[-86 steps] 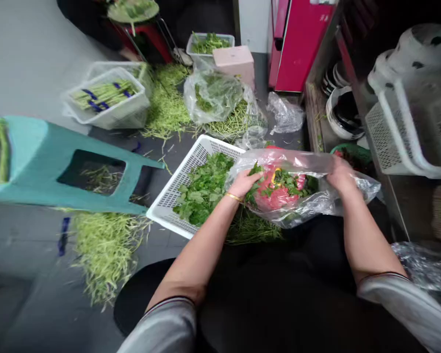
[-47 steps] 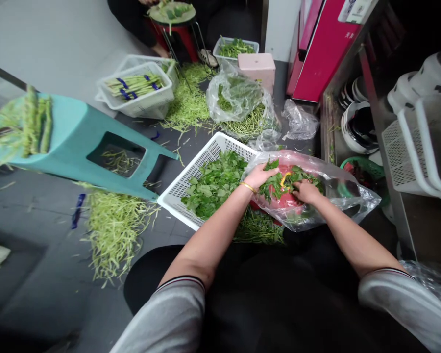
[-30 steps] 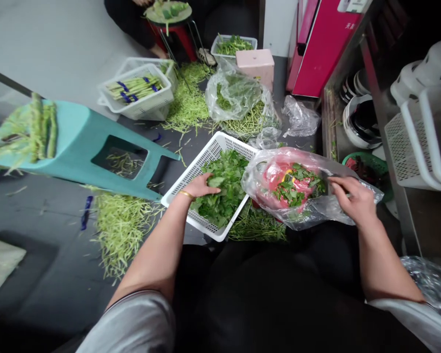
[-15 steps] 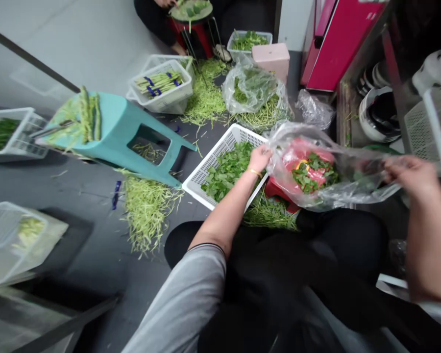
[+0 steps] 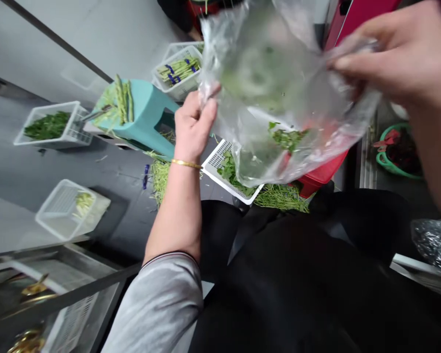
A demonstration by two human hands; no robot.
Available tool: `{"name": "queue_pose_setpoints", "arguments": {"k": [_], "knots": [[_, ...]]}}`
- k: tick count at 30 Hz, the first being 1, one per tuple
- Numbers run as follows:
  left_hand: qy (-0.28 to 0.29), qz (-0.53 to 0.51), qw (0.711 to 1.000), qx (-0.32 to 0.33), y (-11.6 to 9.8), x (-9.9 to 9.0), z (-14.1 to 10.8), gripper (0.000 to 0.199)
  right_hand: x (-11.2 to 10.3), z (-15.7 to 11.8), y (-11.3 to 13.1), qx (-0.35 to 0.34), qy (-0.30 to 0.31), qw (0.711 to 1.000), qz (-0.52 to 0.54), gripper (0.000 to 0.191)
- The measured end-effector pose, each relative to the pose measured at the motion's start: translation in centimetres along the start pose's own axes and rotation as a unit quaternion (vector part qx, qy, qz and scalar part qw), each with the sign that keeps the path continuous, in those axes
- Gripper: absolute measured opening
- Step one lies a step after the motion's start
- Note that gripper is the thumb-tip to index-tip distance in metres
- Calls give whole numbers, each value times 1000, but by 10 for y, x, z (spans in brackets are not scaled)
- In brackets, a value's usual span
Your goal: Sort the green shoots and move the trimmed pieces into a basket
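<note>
A clear plastic bag (image 5: 257, 147) hangs raised in front of me, stretched between both hands. My left hand (image 5: 194, 120) pinches its left edge, thumb up. On the other side, my right hand (image 5: 382, 63) grips the upper right edge, partly blurred. Some leafy greens (image 5: 288, 138) show in or through the lower part of the bag; I cannot tell which. Beneath and behind it stand a white basket (image 5: 220, 171) of leafy greens and a red stool (image 5: 325, 171), both partly hidden by the bag.
A teal stool (image 5: 143, 110) with green stalks on top stands left. Baskets of bundled stalks (image 5: 180, 71) and greens (image 5: 47, 125) lie beyond. Trimmings (image 5: 282, 198) cover the floor near my legs. A green basket (image 5: 399, 169) stands right, a metal rack (image 5: 95, 274) at lower left.
Both hands have lifted the plastic bag up from over the red stool, and it now hangs higher and closer to me. My view has shifted left.
</note>
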State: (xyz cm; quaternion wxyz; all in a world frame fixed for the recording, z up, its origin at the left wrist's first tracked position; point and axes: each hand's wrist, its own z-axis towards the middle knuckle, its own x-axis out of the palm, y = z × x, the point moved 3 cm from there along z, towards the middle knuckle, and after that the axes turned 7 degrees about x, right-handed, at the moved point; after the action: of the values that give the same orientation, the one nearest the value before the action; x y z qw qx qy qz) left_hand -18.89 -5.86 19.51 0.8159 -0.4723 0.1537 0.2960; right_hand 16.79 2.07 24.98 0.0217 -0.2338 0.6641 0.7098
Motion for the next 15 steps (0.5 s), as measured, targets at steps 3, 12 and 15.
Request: {"name": "queue_pose_setpoints", "arguments": {"k": [3,12,15], "knots": [[68,-7,997,-21,-14,29,-29,63,85,-12,49,-70,195,978,22,38],[-268,-49,929,-251,75,-8,-116,21,218,-62,-220,239,377,891,-79,43],[-391,-59,876,-277,90,-26,-113,20,233,-77,-314,321,379,835,-236,62]]}}
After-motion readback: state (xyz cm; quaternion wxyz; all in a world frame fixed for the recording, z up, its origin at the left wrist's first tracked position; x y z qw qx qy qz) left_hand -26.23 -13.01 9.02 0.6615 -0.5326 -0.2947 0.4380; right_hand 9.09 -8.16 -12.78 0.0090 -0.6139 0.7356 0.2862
